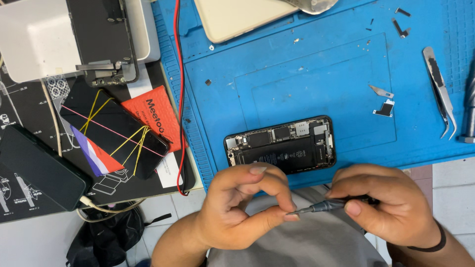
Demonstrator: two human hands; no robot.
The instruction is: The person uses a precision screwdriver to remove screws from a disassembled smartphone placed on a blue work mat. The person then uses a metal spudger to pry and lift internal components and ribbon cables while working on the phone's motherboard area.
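screwdriver [341, 203] low in the frame, right of centre, lying roughly level with its tip pointing left. right hand [391, 205] curled tight around its dark handle, thumb pressed along the shaft. left hand [242, 207] lower centre, thumb and forefinger pinched together right at the tip; whether something tiny sits between them, cannot tell. both hands hover off the near edge of the surface, over a grey lap.

just above the hands, opened phone [280, 145] lies flat on the blue mat [316, 74], back off, battery and boards showing, long side left to right, near the mat's lower edge. right of the phone and well apart, small metal bits [383, 101] on the mat. tweezers [440, 91] at the right edge, tips pointing down. tiny screws and clips [400, 24] upper right. cream panel [237, 17] at top centre, cut off by the frame.

red wire [180, 94] runs top to bottom along the mat's left edge. left of it, phone with rubber bands [116, 133] lies tilted, partly over an orange packet [156, 116]. dark phone [42, 165] far left, with a white cable at its lower end. screen panel [101, 39] upper left on a white tray [29, 39]. black bag [106, 237] on the floor lower left.
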